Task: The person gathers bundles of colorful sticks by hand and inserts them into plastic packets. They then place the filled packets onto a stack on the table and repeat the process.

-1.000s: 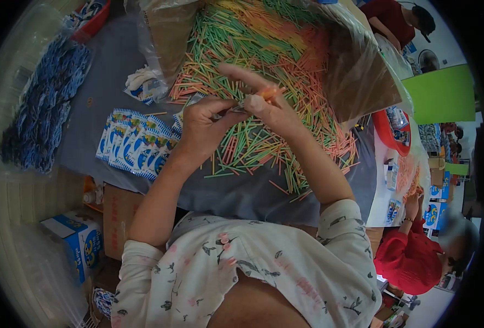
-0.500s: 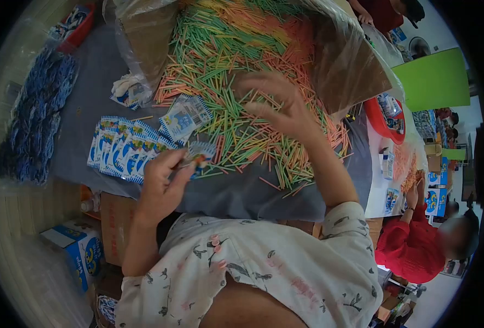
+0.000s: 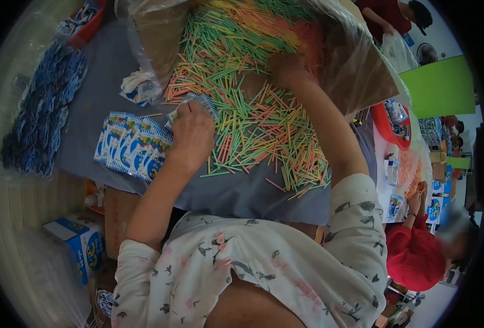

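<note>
**Right hand deep in the sticks, left hand on a packet**

The right hand (image 3: 288, 68) reaches far forward into the heap of coloured sticks (image 3: 236, 60) spilling from the plastic-lined box (image 3: 357, 76). Its fingers are sunk among them, so I cannot tell whether its grip is closed. The sticks lie flat and criss-crossed, under and around that hand, which is much the nearer to them. The left hand (image 3: 193, 134) rests knuckles-up on a packet (image 3: 202, 101) at the end of the row of packets (image 3: 127, 145) on the table (image 3: 89, 93), just beside the heap's edge; its grip is hidden too
</note>
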`<act>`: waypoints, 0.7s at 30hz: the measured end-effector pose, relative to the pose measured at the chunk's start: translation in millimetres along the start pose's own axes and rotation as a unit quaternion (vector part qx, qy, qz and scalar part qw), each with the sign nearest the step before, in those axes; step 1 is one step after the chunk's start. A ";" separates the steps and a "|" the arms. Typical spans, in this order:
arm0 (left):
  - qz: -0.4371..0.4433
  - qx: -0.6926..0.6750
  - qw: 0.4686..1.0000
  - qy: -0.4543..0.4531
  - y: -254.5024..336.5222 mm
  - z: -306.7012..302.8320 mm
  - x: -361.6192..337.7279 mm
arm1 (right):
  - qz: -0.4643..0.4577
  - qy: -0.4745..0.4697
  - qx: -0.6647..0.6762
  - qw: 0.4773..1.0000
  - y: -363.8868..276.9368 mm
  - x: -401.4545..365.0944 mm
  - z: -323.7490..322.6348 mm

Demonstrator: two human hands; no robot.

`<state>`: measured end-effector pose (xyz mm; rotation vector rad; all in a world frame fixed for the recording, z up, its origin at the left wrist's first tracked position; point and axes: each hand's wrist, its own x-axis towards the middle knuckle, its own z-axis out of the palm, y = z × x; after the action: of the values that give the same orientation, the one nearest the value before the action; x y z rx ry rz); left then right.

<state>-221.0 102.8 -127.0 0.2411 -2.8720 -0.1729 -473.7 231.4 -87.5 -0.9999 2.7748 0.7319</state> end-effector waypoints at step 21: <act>0.053 -0.066 0.989 0.123 -25.8 -2.4 -13.0 | -0.112 0.476 0.362 0.793 46.0 -24.7 52.4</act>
<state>-204.1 79.6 -131.4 0.0775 -2.6075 -0.2910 -486.5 301.0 -108.8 -1.7241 2.9999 -1.1341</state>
